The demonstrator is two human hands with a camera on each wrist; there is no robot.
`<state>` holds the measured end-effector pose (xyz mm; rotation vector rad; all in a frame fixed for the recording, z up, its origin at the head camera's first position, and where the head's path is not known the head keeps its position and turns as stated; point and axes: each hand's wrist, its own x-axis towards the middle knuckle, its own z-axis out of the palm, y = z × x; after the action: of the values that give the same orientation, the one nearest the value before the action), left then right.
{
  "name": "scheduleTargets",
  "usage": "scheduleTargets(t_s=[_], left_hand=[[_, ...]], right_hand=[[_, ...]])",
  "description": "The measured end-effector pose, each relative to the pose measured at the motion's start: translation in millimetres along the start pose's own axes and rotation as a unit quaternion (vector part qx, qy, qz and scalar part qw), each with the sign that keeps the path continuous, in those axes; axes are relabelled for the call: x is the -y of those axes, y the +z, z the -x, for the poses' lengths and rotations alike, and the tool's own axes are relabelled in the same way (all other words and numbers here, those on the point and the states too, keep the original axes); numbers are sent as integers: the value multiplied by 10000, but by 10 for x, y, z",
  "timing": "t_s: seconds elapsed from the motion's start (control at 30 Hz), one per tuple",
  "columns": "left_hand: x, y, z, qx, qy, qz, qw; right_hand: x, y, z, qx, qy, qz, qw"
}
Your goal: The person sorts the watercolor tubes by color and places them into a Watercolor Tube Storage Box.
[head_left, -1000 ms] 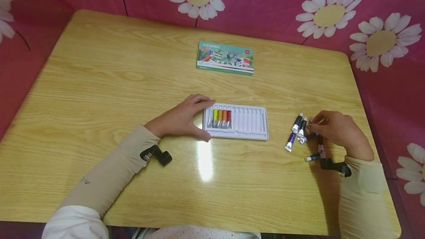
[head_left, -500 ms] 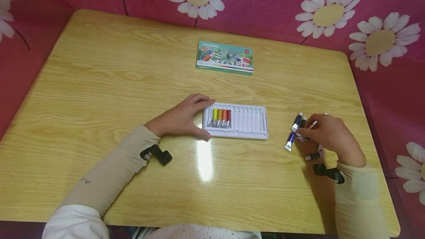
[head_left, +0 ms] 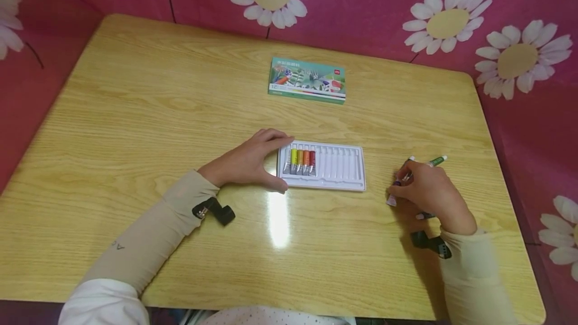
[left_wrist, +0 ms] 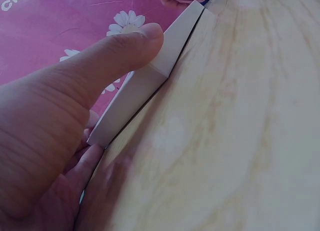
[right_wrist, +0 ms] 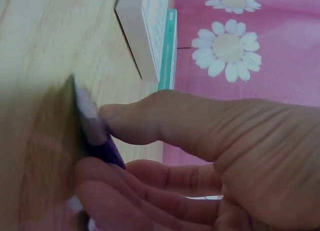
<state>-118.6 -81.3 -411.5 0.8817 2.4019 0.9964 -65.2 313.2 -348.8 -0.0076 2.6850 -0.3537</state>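
Note:
My left hand spans the left end of the white paint tray, thumb and fingers on opposite sides. The left wrist view shows the thumb against the tray's pale side wall. Several paint tubes, from silvery and yellow to dark red, lie in the tray's left slots. To the right of the tray, my right hand pinches a purple paint tube with a silver end, low over the table. The hand partly hides the loose tubes there.
Beyond the right fingers lies a green paint tube; a dark tube shows beneath the hand. A teal paint box stands farther back on the wooden table. Pink flowered cloth borders the table.
My right hand has moved left and slightly toward me across the loose tubes and now pinches the purple tube. A green tube has come into view behind it. The left hand stays put.

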Motion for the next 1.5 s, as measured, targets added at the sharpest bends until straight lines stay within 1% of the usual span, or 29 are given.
scheduleTargets(t_s=[0.27, 0.53, 0.73, 0.83, 1.0, 1.27, 1.33, 1.5], left_hand=[[-2, -5, 0, 14, -8, 63, 10000], [-24, -27, 9, 25, -10, 8, 10000], [-26, -27, 5, 20, 21, -69, 10000], [-26, -23, 4, 26, 27, -88, 10000], [-19, -22, 12, 36, 2, -82, 10000], [-10, -20, 11, 54, -20, -64, 10000], [-6, -17, 13, 60, -21, -51, 10000], [2, -20, 15, 51, -3, -55, 10000]], right_hand=[[73, 24, -19, 65, 60, 1, 10000], [136, 23, -31, 174, 18, -8, 9998], [196, -22, -71, 366, 168, 65, 9992], [239, -46, -87, 251, 91, 128, 9996], [344, -85, -109, -158, -206, 15, 9997], [580, -171, -137, -711, -563, -140, 9958], [635, -183, -150, -740, -622, -156, 9952], [768, -188, -199, -544, -598, -304, 9963]])
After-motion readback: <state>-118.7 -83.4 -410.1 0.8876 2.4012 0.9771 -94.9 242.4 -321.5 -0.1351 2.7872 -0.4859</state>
